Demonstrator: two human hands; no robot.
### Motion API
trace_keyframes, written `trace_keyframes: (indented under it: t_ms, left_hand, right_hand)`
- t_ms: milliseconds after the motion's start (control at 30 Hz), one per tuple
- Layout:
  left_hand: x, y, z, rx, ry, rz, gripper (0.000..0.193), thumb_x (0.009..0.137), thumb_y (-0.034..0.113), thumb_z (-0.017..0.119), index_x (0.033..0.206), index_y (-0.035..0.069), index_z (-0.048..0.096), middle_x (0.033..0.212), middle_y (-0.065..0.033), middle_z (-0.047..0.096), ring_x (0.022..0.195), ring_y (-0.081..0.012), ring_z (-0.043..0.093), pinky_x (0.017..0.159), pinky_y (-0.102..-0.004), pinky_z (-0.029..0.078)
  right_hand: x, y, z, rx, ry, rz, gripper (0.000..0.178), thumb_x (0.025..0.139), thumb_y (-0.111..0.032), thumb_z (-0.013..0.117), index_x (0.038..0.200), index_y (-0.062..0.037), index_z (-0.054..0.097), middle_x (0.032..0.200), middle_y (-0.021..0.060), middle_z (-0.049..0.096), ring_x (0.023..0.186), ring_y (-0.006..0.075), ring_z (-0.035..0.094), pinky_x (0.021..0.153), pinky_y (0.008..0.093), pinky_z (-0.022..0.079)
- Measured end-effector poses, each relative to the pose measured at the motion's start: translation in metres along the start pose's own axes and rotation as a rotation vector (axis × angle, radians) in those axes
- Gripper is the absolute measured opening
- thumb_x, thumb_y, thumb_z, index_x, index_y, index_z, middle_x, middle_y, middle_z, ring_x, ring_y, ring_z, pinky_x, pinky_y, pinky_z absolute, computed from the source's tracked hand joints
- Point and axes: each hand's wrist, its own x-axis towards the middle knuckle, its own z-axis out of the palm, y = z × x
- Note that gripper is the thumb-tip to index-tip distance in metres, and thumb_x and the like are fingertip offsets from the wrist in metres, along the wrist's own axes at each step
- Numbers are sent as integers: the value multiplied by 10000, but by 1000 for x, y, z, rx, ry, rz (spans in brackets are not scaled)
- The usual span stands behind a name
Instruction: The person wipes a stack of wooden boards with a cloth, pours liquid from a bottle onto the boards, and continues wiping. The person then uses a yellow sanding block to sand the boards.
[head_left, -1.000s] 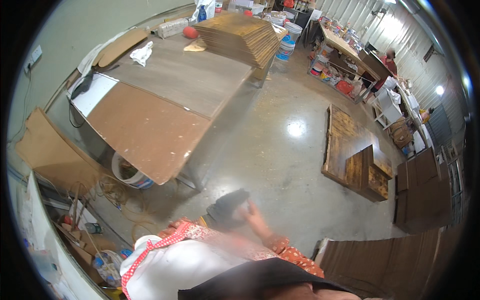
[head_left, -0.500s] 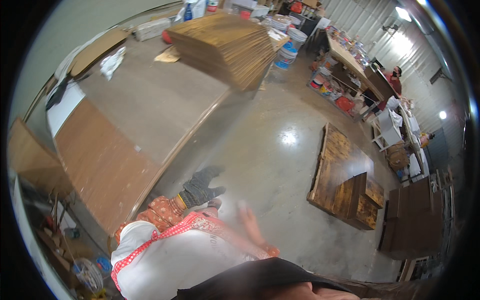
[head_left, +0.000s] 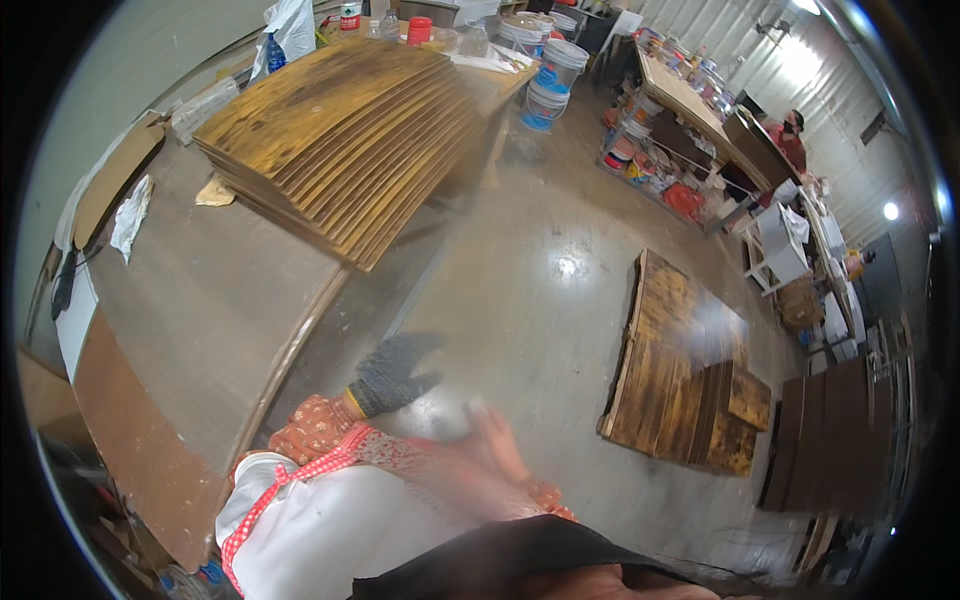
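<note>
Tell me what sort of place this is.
Most likely a woodworking or furniture-finishing workshop: a stack of mottled brown wooden panels sits on a long worktable, a similar mottled wooden slab lies on the floor, and plastic buckets stand near the table's far end.

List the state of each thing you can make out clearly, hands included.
Left hand: gloved, fingers spread, visibly empty
Right hand: bare, blurred, grip unclear
Board stack: piled on the table, edges stepped
Floor boards: lying on the floor
White cloth: crumpled
Blue bottle: upright
Ceiling light: lit
</note>
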Motion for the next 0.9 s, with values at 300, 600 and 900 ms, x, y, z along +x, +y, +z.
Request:
trace_keyframes:
  t_ms: [300, 600, 900]
  left_hand:
    - [116, 4, 14, 358, 460, -231, 483, 830, 262, 655, 1251, 52, 546, 1242, -146, 565, 1143, -318, 534, 997, -417, 400]
    - [198, -15, -32, 674, 765, -363, 462, 769, 107, 743, 1202, 46, 593, 1245, -153, 589, 1166, -323, 538, 980, -395, 430]
    - [341, -57, -91, 744, 848, -240, 494, 783, 115, 725, 1249, 68, 565, 1310, -156, 541, 1230, -350, 490, 1017, -440, 389]
  right_hand:
    - [141, -94, -139, -167, -129, -67, 423, 932, -299, 526, 1239, -10, 557, 1092, 83, 623, 1023, 173, 552, 879, 297, 437]
    - [307, -150, -160, -264, -329, -188, 433, 918, -251, 505, 1290, -31, 527, 1142, 60, 605, 1001, 152, 562, 817, 286, 449]
    - [462, -287, -141, -309, -278, -255, 320, 898, -113, 611, 1198, -15, 558, 1022, 8, 612, 885, 81, 557, 740, 220, 447]
